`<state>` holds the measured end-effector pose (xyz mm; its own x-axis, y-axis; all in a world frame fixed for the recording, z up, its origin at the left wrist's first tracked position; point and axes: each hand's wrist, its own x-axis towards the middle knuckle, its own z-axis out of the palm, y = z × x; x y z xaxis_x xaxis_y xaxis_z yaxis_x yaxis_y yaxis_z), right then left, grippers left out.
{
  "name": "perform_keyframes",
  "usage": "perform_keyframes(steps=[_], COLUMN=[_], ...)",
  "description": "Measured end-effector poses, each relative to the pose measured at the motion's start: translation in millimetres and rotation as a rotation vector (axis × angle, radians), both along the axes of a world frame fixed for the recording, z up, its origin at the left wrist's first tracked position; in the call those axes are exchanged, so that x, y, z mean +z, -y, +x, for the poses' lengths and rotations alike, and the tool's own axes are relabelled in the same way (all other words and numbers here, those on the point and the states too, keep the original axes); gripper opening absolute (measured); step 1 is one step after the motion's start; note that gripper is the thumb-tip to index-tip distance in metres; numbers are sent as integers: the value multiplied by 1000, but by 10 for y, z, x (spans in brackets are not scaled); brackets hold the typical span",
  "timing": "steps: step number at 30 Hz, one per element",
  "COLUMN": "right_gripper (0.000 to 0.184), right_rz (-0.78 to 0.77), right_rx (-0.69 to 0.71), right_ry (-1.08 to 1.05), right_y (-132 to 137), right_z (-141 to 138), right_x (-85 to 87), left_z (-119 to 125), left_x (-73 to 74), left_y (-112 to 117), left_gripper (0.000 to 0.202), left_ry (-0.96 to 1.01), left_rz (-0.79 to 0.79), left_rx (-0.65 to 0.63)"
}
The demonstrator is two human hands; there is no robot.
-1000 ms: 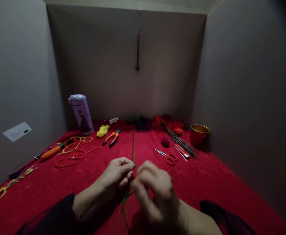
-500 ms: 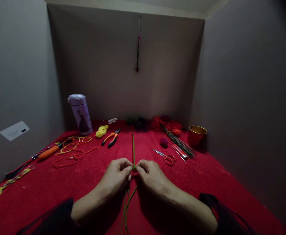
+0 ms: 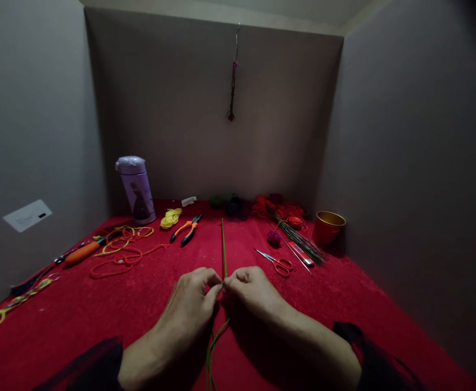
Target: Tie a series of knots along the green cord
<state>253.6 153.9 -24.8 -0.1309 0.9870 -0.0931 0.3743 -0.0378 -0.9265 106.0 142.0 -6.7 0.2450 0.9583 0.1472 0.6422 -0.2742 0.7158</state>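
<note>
A straight, thin length of green cord [image 3: 224,250] runs away from me, from a small tip on the red cloth [image 3: 140,309] back to my fingertips. My left hand [image 3: 191,301] pinches the cord's near end between thumb and forefinger. Right against it, my right hand [image 3: 256,293] is closed in a pinch on the same spot. Whether a stick or wire lies inside the cord, I cannot tell. Loose green strands [image 3: 210,358] trail below the hands toward me. The exact spot between the fingertips is mostly hidden.
To the right lie red-handled scissors [image 3: 276,263], a purple yarn ball [image 3: 274,239], thin stems [image 3: 303,241] and a red cup [image 3: 326,228]. Orange-handled pliers [image 3: 187,229], yellow yarn [image 3: 171,218], a lilac bottle [image 3: 137,190] and tangled orange cord [image 3: 119,263] are on the left.
My left hand has turned slightly, its fingers spreading a little off the near end of the cord. Both hands still meet at the same spot. The whole view has shifted slightly.
</note>
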Motion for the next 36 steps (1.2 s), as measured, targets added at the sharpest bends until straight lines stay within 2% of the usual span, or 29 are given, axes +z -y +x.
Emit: perform_keyframes(steps=[2, 6, 10, 12, 14, 16, 17, 20, 23, 30, 36], right_gripper=[25, 18, 8, 6, 8, 10, 11, 14, 16, 14, 20], right_rz=[-14, -51, -93, -83, -72, -75, -81, -93, -59, 51, 317], right_rx=[-2, 65, 106, 107, 112, 119, 120, 115, 105, 38, -67], right_ry=[-45, -159, -184, -201, -232, -261, -274, -293, -291, -45, 419], right_y=[-7, -23, -29, -25, -17, -5, 1, 14, 15, 18, 182], right_z=[7, 52, 100, 109, 104, 88, 78, 49, 27, 11, 23], right_x=[-14, -38, -49, -59, -65, -55, -45, -10, 4, -27, 63], left_z=[2, 12, 16, 13, 9, 12, 17, 42, 65, 50, 32], left_x=[5, -60, -47, -7, 14, -5, -27, -102, -128, -107, -143], left_y=[53, 125, 148, 130, 82, 10, -28, -116, -149, -163, -179], left_gripper=[19, 22, 25, 29, 29, 23, 23, 31, 31, 28, 21], left_ry=[-80, -183, -147, -46, 91, 251, 326, 480, 512, 536, 509], left_rz=[35, 74, 106, 132, 124, 2, -103, -382, -429, -398, -318], left_rx=[-16, -127, -199, -158, -40, 44, 46, -56, -111, -65, -1])
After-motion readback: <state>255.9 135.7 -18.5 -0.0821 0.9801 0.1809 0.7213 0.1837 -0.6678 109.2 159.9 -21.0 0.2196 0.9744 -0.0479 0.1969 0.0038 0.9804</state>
